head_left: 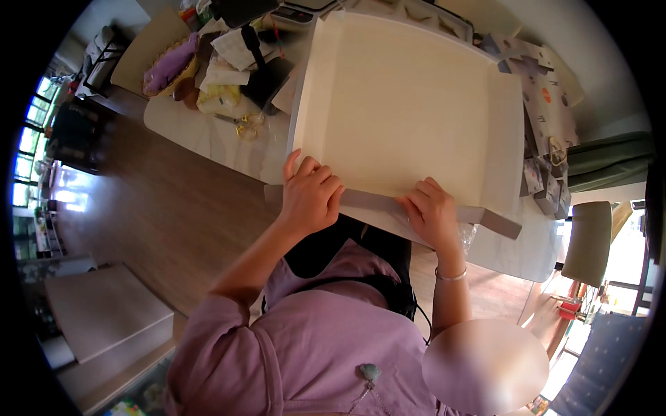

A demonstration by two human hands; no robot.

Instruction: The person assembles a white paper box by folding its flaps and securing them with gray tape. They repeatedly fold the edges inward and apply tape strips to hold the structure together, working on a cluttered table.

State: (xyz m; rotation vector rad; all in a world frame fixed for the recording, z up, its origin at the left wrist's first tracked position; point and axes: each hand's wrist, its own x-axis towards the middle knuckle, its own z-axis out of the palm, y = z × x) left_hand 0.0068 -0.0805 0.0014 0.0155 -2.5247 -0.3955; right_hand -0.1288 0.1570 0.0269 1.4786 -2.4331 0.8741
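A large shallow cardboard box point(402, 104) lies open on the table in front of me, cream inside with low walls. Its near wall point(374, 200) is grey outside, and a flap end point(496, 223) sticks out at the near right corner. With curled fingers, my left hand point(310, 195) grips this wall close to the near left corner. My right hand point(431, 211), a bangle on its wrist, pinches the same wall farther right. Both thumbs are on my side of the wall, and some fingertips are hidden behind it.
On the marble-look table point(184, 135) to the left are scissors point(248, 127), a black dustpan-like tool point(267, 80), cloths and a basket point(170, 66). Patterned boxes point(548, 104) stand at the right. A chair point(587, 243) is beyond the table's right end, a big carton point(107, 312) at lower left.
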